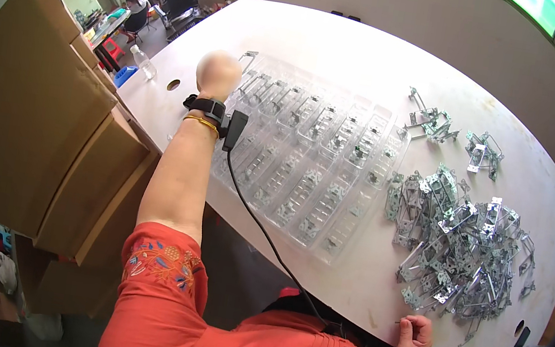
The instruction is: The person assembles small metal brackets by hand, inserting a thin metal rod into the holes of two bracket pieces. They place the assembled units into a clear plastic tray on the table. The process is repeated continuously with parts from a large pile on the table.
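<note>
clear moulded plastic tray (314, 118) | silver stamped metal brackets (459, 251) | white table (381, 53) | orange sleeve (161, 278) (multicoloured floral embroidery) | brown cardboard boxes (35, 116)

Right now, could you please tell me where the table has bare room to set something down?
The table is bare along its far edge, beyond the plastic tray. A narrower strip runs between tray and near edge. The right side is crowded with the pile of metal parts.

Brown cardboard boxes (42, 117) stack at nine o'clock, left of the table. A clear plastic blister tray (309, 157), rectangular with rows of compartments, lies at centre. A green-lit screen (538, 11) sits at one o'clock, top edge.
</note>
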A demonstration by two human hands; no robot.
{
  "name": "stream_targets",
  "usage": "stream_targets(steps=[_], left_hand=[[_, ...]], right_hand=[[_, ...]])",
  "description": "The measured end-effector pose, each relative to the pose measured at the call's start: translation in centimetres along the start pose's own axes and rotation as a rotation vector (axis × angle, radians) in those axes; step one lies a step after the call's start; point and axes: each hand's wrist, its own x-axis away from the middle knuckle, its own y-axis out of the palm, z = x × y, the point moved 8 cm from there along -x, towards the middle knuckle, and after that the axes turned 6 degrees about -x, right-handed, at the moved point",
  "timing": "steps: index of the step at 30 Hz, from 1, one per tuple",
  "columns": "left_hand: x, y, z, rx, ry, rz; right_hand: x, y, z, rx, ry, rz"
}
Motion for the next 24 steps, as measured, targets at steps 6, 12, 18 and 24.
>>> stream_targets(steps=[6,12,18,24], left_hand=[[-1.2,1.5,-0.7,-0.059,-0.011,-0.004],[-2.0,2.1,-1.0,-0.078,0.006,0.025],[-2.9,3.4,-1.5,-0.077,0.004,0.008],[-3.4,3.9,-2.0,-0.111,-0.030,0.027]], right_hand=[[-0.3,0.0,-0.2,0.037,-0.010,0.014],[-0.4,-0.7,0.2,0.107,-0.030,0.049],[-0.2,-0.9,0.3,0.091,-0.073,0.029],[0.0,-1.3,1.1,0.048,-0.077,0.018]])
